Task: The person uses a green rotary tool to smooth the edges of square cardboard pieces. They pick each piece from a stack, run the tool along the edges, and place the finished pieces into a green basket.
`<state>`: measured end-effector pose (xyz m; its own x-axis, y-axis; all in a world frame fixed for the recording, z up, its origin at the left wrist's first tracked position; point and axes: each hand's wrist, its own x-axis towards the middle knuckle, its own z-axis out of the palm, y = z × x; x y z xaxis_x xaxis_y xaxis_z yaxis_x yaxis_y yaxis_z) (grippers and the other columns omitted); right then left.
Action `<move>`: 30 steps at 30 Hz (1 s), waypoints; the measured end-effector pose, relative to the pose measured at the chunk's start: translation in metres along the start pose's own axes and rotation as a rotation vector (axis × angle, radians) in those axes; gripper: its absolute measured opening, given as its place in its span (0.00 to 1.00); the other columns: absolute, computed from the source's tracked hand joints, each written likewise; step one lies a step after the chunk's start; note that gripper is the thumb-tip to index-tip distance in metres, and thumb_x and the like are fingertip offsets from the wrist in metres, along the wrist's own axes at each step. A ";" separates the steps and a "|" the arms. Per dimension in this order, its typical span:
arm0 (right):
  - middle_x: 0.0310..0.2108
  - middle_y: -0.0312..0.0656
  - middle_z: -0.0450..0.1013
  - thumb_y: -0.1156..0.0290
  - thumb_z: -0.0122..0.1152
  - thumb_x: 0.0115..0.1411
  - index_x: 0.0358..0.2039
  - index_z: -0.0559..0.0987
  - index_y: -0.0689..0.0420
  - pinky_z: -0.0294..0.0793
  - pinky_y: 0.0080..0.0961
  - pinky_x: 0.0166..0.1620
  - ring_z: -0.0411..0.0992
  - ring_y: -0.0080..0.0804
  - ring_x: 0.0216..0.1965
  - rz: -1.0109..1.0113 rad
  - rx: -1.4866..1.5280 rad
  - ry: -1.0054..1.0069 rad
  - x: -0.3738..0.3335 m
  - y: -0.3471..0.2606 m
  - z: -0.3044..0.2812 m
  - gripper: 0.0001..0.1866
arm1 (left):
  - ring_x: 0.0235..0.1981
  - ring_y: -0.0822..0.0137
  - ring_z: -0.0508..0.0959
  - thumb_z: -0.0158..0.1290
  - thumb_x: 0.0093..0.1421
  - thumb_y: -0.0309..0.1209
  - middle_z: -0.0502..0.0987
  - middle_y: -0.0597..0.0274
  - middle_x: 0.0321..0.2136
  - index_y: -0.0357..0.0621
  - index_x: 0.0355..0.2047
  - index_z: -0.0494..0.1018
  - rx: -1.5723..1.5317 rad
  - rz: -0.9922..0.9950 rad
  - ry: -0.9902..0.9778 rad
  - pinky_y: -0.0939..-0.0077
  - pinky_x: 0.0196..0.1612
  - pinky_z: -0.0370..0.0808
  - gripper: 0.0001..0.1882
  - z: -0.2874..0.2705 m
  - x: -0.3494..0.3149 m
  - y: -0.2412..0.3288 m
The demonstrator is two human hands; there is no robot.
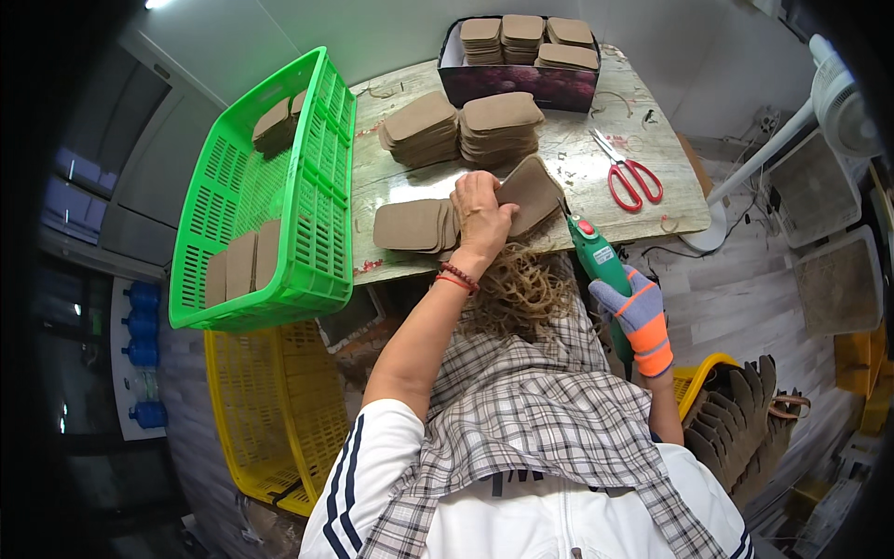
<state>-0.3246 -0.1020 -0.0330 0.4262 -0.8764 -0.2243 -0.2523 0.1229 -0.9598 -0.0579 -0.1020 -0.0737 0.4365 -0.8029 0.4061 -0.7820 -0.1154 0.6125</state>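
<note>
Near the table's front edge, my bare left hand (pixel 480 212) is closed on a brown rounded pad (pixel 533 197), which tilts up on its right side. Beside that hand lies a low, fanned stack of similar pads (pixel 408 226). In a grey and orange glove, my right hand (pixel 635 312) grips a green hand-held power tool (pixel 596 253) with a red button. Its thin dark tip points up at the pad's right edge; whether it touches cannot be told. A tangle of thin brown trimmings (pixel 521 291) rests on my checked apron below the table edge.
Taller pad stacks (pixel 419 129) stand behind my left hand. A dark box (pixel 517 86) of pads is at the back, red-handled scissors (pixel 626 172) at right. A green crate (pixel 321 186) flanks the table's left; yellow baskets (pixel 270 410) stand lower. A white fan (pixel 843 98) is far right.
</note>
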 end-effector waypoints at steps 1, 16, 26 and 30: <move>0.20 0.34 0.73 0.65 0.70 0.49 0.38 0.76 0.63 0.65 0.15 0.22 0.67 0.15 0.18 0.041 0.052 -0.009 -0.001 -0.004 0.000 0.20 | 0.41 0.60 0.68 0.63 0.45 0.27 0.72 0.59 0.39 0.43 0.30 0.64 0.076 0.024 0.084 0.63 0.45 0.64 0.18 0.002 -0.002 -0.001; 0.19 0.33 0.72 0.68 0.67 0.51 0.38 0.75 0.63 0.64 0.13 0.21 0.66 0.14 0.17 -0.050 0.021 -0.087 -0.006 -0.028 0.015 0.17 | 0.51 0.61 0.70 0.51 0.57 0.16 0.71 0.58 0.49 0.40 0.52 0.64 -1.976 -0.527 0.260 0.62 0.58 0.67 0.22 -0.012 -0.008 0.038; 0.20 0.34 0.72 0.69 0.66 0.52 0.36 0.75 0.63 0.65 0.14 0.21 0.67 0.15 0.18 -0.019 0.071 -0.084 -0.007 -0.039 0.018 0.15 | 0.50 0.60 0.72 0.50 0.57 0.14 0.72 0.57 0.48 0.41 0.49 0.65 -1.987 -0.546 0.166 0.63 0.56 0.70 0.20 -0.003 -0.019 0.046; 0.20 0.33 0.72 0.69 0.66 0.52 0.36 0.76 0.62 0.65 0.13 0.22 0.67 0.14 0.18 -0.019 0.086 -0.068 -0.007 -0.042 0.015 0.14 | 0.49 0.61 0.73 0.49 0.57 0.14 0.73 0.56 0.47 0.41 0.48 0.65 -1.968 -0.536 0.080 0.65 0.54 0.72 0.19 0.003 -0.032 0.047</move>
<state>-0.3037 -0.0942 0.0058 0.4893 -0.8455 -0.2139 -0.1691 0.1486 -0.9743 -0.1096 -0.0838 -0.0601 0.4695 -0.8821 -0.0383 0.8200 0.4195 0.3894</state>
